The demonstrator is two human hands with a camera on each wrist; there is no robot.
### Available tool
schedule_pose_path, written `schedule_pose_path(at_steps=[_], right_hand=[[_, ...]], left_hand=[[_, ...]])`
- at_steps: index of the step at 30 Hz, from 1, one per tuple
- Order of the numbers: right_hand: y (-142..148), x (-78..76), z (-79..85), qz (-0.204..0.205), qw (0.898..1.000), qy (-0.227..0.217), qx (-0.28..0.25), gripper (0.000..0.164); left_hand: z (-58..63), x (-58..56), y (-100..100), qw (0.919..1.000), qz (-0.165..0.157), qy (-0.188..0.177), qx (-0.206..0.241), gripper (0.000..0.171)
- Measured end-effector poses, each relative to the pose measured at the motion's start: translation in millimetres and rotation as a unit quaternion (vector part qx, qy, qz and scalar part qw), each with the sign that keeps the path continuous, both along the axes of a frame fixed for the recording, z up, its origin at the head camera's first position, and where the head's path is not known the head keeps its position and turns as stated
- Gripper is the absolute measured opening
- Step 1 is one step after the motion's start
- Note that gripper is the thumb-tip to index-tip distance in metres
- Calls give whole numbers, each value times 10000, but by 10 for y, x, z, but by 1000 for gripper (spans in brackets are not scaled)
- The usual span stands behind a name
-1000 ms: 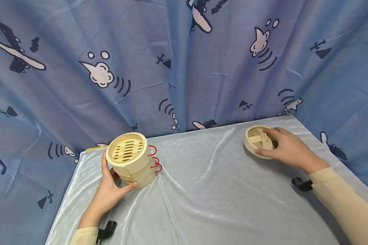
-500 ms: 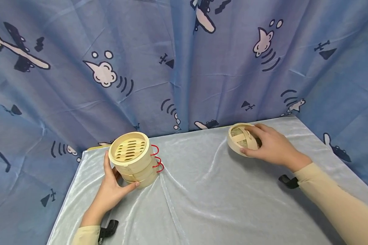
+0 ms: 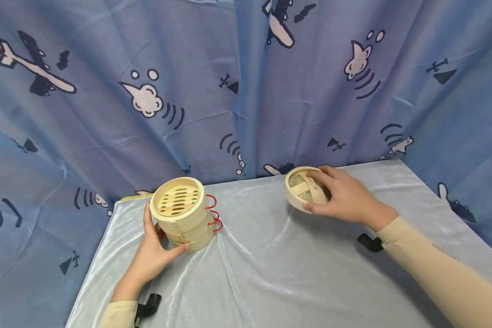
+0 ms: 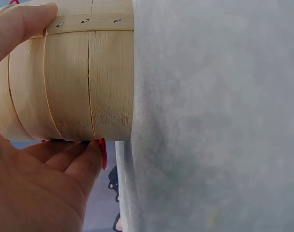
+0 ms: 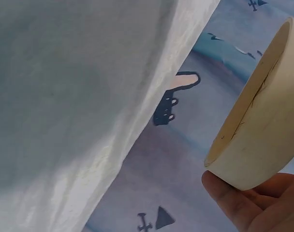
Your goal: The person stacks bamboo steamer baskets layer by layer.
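On the left of the cloth stands a round bamboo steamer (image 3: pixel 191 228) of stacked tiers, with a slatted top (image 3: pixel 177 200) facing up and red loops (image 3: pixel 214 218) on its right side. My left hand (image 3: pixel 147 257) grips it, thumb on the near side and fingers round the far left; the left wrist view shows its stapled bamboo wall (image 4: pixel 69 82) up close. A round bamboo steamer lid (image 3: pixel 308 187) with crossed strips and a small handle is in my right hand (image 3: pixel 346 198), tilted over the cloth. In the right wrist view fingers (image 5: pixel 229 195) lie under its rim (image 5: pixel 263 130).
Pale grey velvety cloth (image 3: pixel 270 273) with creases covers the table. Behind and at both sides hangs a blue curtain (image 3: pixel 201 114) printed with planes and clouds. The table's back edge runs just behind the steamer and the lid.
My right hand has carried the lid leftward over the cloth, closer to the steamer. The left hand keeps its grip, and the whole head view has shifted slightly.
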State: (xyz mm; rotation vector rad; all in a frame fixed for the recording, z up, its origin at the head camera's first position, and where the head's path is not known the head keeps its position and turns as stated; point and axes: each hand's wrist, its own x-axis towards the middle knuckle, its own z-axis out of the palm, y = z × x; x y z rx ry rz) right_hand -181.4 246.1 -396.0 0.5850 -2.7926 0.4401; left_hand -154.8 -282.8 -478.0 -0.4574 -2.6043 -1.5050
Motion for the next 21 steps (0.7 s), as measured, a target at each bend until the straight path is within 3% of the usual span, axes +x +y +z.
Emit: schedule_pose_path(at_steps=[8, 21], right_hand=[[-230, -64, 67, 389, 9989, 254, -96, 81], [-627, -78, 173, 686, 9969, 267, -293, 83]], left_hand=[[-2, -3, 4, 10000, 1, 42, 6, 155], [-10, -16, -3, 10000, -13, 65, 18, 155]])
